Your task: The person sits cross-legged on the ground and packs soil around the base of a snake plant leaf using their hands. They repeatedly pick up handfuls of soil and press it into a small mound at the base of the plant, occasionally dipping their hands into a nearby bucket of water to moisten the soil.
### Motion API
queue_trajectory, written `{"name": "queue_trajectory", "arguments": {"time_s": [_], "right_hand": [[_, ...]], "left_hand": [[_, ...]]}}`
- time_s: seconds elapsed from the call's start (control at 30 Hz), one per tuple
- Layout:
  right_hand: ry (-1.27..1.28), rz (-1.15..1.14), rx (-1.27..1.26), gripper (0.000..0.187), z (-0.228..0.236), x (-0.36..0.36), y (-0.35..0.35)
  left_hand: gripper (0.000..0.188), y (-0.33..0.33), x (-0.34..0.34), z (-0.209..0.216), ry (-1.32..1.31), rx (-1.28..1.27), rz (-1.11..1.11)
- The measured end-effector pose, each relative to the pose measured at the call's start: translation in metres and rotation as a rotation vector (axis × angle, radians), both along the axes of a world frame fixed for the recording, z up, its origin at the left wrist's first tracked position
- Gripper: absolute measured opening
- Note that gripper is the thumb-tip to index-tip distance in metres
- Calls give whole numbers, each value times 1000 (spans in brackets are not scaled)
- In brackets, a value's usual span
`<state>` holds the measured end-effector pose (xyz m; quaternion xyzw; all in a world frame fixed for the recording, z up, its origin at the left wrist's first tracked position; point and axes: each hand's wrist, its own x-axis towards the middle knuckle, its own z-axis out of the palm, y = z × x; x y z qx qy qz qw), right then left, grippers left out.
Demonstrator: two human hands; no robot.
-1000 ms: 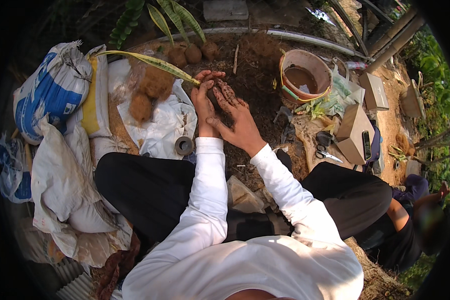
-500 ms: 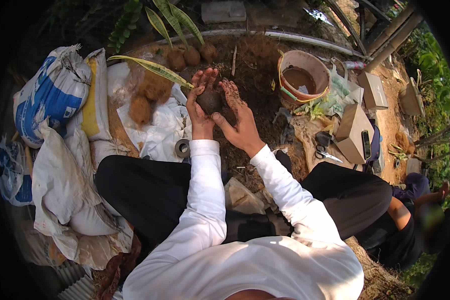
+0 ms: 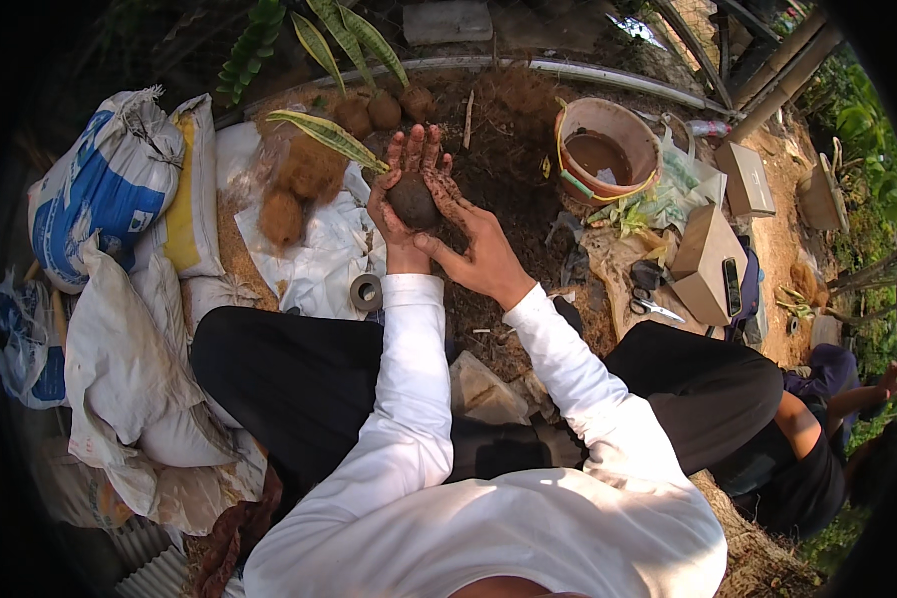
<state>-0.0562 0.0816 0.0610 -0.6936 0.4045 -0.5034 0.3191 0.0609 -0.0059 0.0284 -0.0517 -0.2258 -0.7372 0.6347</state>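
A dark, round ball of soil (image 3: 414, 204) rests in my muddy left hand (image 3: 386, 211), the fingers curving up around its left and far sides. Against the ball's right side lie the fingers of my right hand (image 3: 476, 247), its thumb stretched toward the near edge. From the ball's far left a long green leaf with yellow margins (image 3: 324, 136) sticks out; where it joins the ball is hidden by my left fingers. Beyond my hands, several brown fibre-wrapped balls (image 3: 384, 110) stand with similar upright leaves (image 3: 344, 35).
A muddy-water bucket (image 3: 608, 149) stands at the far right, near scissors (image 3: 658, 309) and cardboard boxes (image 3: 706, 264). Brown fibre clumps (image 3: 281, 217), white sheeting (image 3: 314, 254) and a tape roll (image 3: 366, 292) lie left, beside stuffed sacks (image 3: 105, 184). Another person's arm (image 3: 797, 427) shows at right.
My right hand has closed in from the right onto the soil ball. The leaf has swung to the right and a little upward as the ball turned.
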Motion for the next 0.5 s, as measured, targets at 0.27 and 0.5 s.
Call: {"name": "queue_trajectory", "arguments": {"time_s": [0.27,0.5], "right_hand": [[187,8,-68,58,12,-4,3],[-434,-145,235,55,4,-16,-8]], "left_hand": [[54,-2,10,0,-122,-23,-43],[63,7,-6,11,-342,108,10]]}}
